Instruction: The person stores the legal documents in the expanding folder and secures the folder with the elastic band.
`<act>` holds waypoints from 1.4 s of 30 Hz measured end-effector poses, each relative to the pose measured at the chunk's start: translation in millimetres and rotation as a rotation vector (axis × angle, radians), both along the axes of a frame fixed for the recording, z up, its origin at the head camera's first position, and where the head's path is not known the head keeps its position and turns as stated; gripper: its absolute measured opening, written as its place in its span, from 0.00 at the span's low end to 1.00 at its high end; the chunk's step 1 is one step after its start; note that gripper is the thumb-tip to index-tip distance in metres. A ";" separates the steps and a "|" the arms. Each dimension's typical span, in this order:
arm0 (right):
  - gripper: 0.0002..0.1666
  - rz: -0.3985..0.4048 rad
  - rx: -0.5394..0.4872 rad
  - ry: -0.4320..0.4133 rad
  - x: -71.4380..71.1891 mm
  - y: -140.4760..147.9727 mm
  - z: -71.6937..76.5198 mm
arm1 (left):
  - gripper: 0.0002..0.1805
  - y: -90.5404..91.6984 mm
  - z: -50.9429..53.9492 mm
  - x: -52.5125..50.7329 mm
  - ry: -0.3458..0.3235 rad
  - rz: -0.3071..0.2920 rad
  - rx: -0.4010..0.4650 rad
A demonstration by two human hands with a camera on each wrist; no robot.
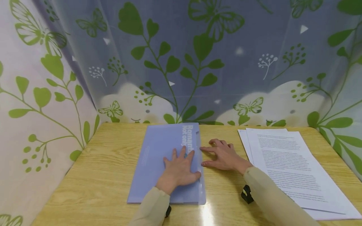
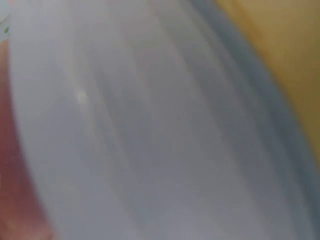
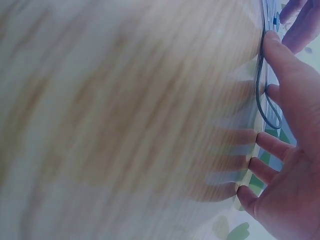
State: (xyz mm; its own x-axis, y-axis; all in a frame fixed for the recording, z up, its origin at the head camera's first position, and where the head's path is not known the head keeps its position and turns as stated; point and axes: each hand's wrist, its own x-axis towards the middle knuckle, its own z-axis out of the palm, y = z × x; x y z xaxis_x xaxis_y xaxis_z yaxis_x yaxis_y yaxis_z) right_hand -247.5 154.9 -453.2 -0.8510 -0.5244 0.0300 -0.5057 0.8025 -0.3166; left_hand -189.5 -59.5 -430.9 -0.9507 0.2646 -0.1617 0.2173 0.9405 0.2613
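Note:
A lavender-blue plastic file folder [image 1: 155,150] with white lettering lies flat on the wooden table. On its right part rests my left hand [image 1: 178,171], palm down with the fingers spread. My right hand [image 1: 224,157] is beside the folder's right edge, its thumb and index finger stretched out to that edge and apart from each other. In the right wrist view, the other fingers [image 3: 270,142] of that hand touch the table. The folder's pale, curved surface [image 2: 150,125] fills most of the blurred left wrist view.
A stack of printed paper sheets [image 1: 288,163] lies to the right, slightly fanned, partly behind the right sleeve [image 1: 277,194]. Patterned curtains [image 1: 169,62] with leaves and butterflies close off the back and both sides of the wooden table [image 1: 93,175].

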 end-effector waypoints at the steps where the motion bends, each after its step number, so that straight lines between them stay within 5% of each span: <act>1: 0.38 0.001 -0.001 -0.002 0.0 -0.1 0.3 | 0.44 0.3 -0.3 -0.3 0.003 0.000 0.008; 17: 0.38 -0.011 0.003 -0.007 -0.1 0.3 -0.5 | 0.49 4.4 -0.8 -0.1 -0.011 -0.009 -0.032; 31: 0.38 -0.009 -0.010 -0.015 0.1 -0.1 1.3 | 0.38 -0.2 7.5 -3.9 -0.055 0.013 0.137; 42: 0.37 -0.003 -0.014 -0.016 0.4 0.0 0.6 | 0.26 -11.5 19.7 -4.1 0.017 -0.105 0.287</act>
State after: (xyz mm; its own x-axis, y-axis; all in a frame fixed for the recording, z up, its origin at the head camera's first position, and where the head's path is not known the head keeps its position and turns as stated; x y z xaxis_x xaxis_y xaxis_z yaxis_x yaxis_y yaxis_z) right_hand -247.1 154.8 -452.6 -0.8531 -0.5213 0.0234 -0.4979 0.7997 -0.3356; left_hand -193.6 -71.0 -411.2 -0.9176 0.3942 -0.0506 0.3161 0.8010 0.5084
